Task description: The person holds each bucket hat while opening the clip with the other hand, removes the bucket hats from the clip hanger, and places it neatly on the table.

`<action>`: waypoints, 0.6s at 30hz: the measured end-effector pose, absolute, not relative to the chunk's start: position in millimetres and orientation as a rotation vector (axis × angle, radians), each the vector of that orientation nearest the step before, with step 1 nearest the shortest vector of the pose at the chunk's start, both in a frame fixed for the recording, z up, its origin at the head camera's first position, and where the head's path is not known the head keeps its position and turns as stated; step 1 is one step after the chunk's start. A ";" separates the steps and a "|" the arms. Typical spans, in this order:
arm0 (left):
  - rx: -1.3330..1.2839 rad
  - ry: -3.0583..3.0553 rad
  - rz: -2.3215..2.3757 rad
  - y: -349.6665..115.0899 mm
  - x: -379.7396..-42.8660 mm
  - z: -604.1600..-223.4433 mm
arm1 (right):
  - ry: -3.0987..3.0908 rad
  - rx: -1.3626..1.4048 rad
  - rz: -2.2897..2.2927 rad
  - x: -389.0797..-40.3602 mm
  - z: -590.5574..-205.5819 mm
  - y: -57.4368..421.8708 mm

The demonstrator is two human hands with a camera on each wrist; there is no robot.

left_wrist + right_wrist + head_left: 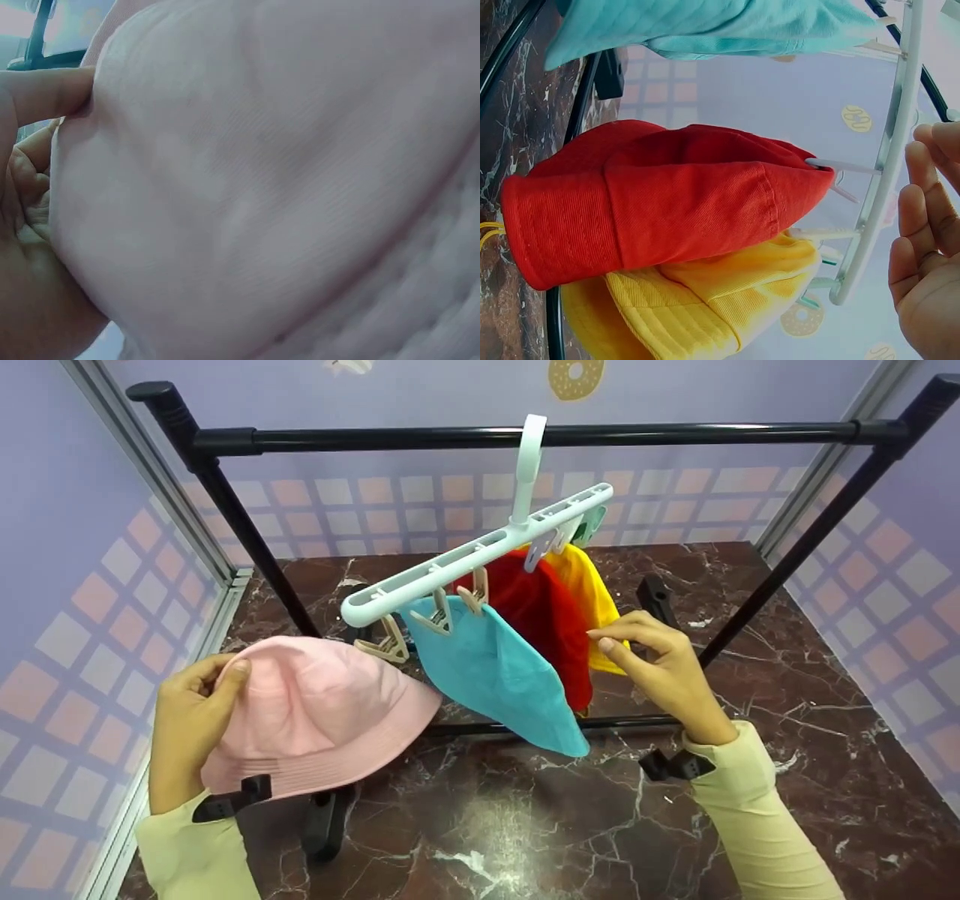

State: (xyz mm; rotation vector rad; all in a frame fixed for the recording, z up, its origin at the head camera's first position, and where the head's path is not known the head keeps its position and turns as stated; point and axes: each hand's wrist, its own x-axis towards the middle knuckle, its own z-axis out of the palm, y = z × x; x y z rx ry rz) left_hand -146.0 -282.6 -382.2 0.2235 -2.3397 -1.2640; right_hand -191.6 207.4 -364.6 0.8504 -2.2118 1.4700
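Observation:
My left hand (pixel 189 716) pinches the crown of a pink bucket hat (pixel 322 705) between thumb and fingers, its brim hanging toward the lower right. The pink fabric fills most of the left wrist view. Three more bucket hats hang by clips from a pale clip hanger (pixel 480 553): a light blue one (pixel 487 667), a red one (pixel 544 622) and a yellow one (pixel 589 581). Beside the red and yellow hats, my right hand (pixel 664 660) is raised, fingers loosely bent and holding nothing. A beige clip (pixel 391 643) dangles at the hanger's near end, by the pink hat.
The hanger hooks over the black top bar (pixel 375 438) of a rack, tilted with its left end lower and nearer. A lower black bar (pixel 630 721) runs behind the hats. Below spreads a dark red marbled surface (pixel 562 817), between patterned walls (pixel 90 607).

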 end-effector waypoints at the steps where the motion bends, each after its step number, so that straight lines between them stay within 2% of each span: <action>1: 0.245 -2.341 -1.267 -284.5 -146.6 -382.8 | -2.211 0.849 1.470 -191.5 -364.8 207.3; 18: 0.538 -2.104 -1.450 -309.1 -146.1 -401.5 | -2.174 0.871 1.484 -190.0 -368.5 205.3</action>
